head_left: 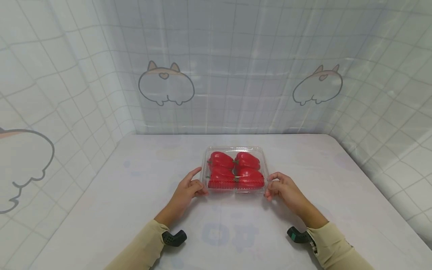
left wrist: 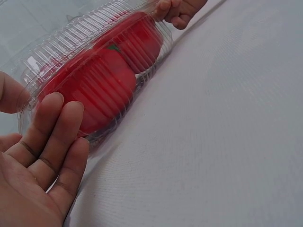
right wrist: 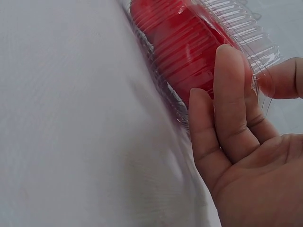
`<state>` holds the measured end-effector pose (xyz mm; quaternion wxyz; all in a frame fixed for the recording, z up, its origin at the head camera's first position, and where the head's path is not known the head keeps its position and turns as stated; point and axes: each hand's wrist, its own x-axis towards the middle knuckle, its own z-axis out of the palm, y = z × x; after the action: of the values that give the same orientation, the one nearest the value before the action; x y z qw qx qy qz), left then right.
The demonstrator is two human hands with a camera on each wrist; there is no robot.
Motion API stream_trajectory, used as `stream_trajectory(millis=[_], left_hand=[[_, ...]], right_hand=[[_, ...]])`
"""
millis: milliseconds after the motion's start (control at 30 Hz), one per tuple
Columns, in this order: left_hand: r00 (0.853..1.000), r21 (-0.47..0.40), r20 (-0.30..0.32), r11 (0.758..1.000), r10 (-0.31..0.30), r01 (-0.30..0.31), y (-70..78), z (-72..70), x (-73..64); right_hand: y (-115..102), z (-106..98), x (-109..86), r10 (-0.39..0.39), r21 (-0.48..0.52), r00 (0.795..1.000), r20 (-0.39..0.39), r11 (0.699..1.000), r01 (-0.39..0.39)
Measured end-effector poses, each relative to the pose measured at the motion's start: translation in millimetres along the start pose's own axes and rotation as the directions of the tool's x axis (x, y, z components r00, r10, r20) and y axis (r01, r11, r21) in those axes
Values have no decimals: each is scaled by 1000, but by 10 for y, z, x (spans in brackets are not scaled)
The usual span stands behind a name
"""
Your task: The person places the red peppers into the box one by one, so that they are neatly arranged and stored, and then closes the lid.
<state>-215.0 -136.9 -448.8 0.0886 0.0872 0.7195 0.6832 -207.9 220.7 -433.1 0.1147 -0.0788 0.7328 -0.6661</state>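
A clear, ribbed plastic clamshell box [head_left: 235, 191] stands on the table in the head view, its lid down over several red bell peppers [head_left: 221, 176]. At its left side, the left hand [head_left: 185, 192] has the index finger stretched along the rim. Other left fingers [left wrist: 59, 127] lie against the side wall in the left wrist view. The right hand [head_left: 282, 189] is at the opposite side, its index finger bent toward the rim. In the right wrist view, extended fingers [right wrist: 229, 90] rest at the wall below the rim.
A white cloth with faint print covers the table [head_left: 233, 217]. Pale grid-patterned curtains [head_left: 236, 75] with cartoon animal outlines hang behind it and at both sides. Dark devices [head_left: 174, 238] are worn at the sleeve cuffs.
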Motion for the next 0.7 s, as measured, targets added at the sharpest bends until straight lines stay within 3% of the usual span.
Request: stream_trajectory(millis=[700], left_hand=[[1000,4,4,1000,1,-1,-8,-2,2]], right_hand=[[-27,-44,-20,-3,13,998,57,1000,2]])
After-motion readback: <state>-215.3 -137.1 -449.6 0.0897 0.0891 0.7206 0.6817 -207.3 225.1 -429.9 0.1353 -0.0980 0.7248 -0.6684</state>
